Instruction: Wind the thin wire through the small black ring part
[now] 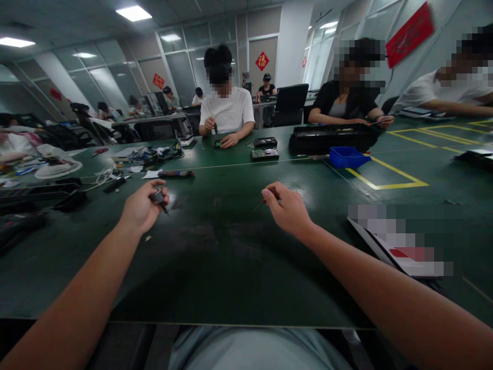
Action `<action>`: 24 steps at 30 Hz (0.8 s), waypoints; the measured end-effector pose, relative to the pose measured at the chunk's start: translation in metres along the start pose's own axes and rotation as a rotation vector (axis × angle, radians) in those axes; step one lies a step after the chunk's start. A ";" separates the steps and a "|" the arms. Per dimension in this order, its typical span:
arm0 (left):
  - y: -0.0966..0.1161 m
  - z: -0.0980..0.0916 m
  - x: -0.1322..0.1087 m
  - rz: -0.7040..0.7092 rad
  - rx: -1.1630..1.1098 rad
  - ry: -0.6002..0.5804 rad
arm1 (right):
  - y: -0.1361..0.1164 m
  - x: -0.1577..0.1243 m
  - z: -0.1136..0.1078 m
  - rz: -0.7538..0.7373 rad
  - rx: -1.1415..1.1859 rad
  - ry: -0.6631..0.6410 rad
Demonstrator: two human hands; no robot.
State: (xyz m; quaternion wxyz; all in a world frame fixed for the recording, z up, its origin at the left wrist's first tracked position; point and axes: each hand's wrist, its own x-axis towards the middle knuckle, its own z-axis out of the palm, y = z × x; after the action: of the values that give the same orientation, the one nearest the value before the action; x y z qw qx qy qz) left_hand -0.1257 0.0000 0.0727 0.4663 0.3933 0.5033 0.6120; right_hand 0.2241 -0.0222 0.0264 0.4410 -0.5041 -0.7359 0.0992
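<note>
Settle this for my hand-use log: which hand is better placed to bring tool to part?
Right, probably: the right hand already pinches the thin tool, tip aimed toward the small dark part held in the left hand.

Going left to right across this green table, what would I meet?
First a white round fan-like thing, left hand pinching a small dark part, right hand holding a thin tool, blue tray.

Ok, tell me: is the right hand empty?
No, the right hand pinches a thin tool above the table, while the left hand grips a dark part.
</note>
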 end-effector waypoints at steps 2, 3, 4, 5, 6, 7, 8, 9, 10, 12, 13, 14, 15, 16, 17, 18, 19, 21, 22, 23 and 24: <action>-0.013 0.030 -0.008 -0.013 0.058 -0.114 | 0.000 0.000 -0.001 -0.001 -0.008 -0.001; -0.019 0.044 -0.013 -0.010 0.081 -0.167 | 0.000 0.000 -0.001 -0.002 -0.011 -0.002; -0.026 0.056 -0.018 -0.011 0.099 -0.224 | 0.000 0.000 -0.001 -0.001 -0.015 -0.003; -0.032 0.068 -0.023 -0.018 0.105 -0.279 | 0.000 0.000 -0.001 0.000 -0.018 -0.005; -0.037 0.079 -0.028 -0.030 0.101 -0.333 | 0.000 0.000 -0.001 0.001 -0.018 -0.006; -0.042 0.089 -0.032 -0.041 0.095 -0.385 | 0.000 0.000 -0.001 0.001 -0.017 -0.004; -0.046 0.098 -0.036 -0.047 0.088 -0.433 | 0.001 0.000 0.000 0.000 -0.013 -0.001; -0.050 0.107 -0.040 -0.044 0.086 -0.477 | 0.001 0.000 0.000 -0.001 -0.009 0.004; -0.055 0.115 -0.043 -0.031 0.092 -0.517 | 0.002 0.000 0.000 -0.001 -0.005 0.010; -0.065 0.126 -0.048 0.024 0.140 -0.578 | 0.002 0.001 0.001 0.009 0.001 0.022; -0.070 0.131 -0.050 0.063 0.191 -0.600 | 0.002 0.001 0.001 0.019 0.004 0.021; -0.076 0.133 -0.052 0.106 0.263 -0.615 | 0.002 0.001 0.001 0.031 0.008 0.018; -0.082 0.135 -0.054 0.153 0.355 -0.620 | 0.001 0.001 0.001 0.042 0.010 0.009; -0.087 0.135 -0.055 0.201 0.461 -0.617 | 0.001 0.001 0.001 0.052 0.010 -0.002; -0.093 0.134 -0.056 0.250 0.572 -0.605 | 0.000 0.001 0.001 0.058 0.009 -0.012; -0.097 0.133 -0.057 0.295 0.674 -0.590 | 0.000 0.001 0.001 0.060 0.005 -0.019; -0.101 0.131 -0.057 0.336 0.760 -0.572 | -0.001 0.001 0.001 0.060 -0.001 -0.020; -0.106 0.126 -0.054 0.397 0.867 -0.548 | -0.001 0.000 0.001 0.056 -0.009 -0.026; -0.107 0.124 -0.051 0.418 0.896 -0.549 | -0.001 0.000 0.002 0.054 -0.009 -0.031; -0.107 0.121 -0.047 0.436 0.920 -0.554 | -0.001 0.000 0.003 0.053 -0.009 -0.039; -0.107 0.119 -0.043 0.454 0.941 -0.562 | -0.001 0.000 0.003 0.054 -0.009 -0.046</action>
State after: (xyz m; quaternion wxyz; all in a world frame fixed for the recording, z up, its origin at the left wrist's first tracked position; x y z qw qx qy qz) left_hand 0.0170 -0.0055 -0.0114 0.2146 0.8027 0.4811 0.2797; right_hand 0.2210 -0.0219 0.0249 0.4190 -0.5235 -0.7322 0.1195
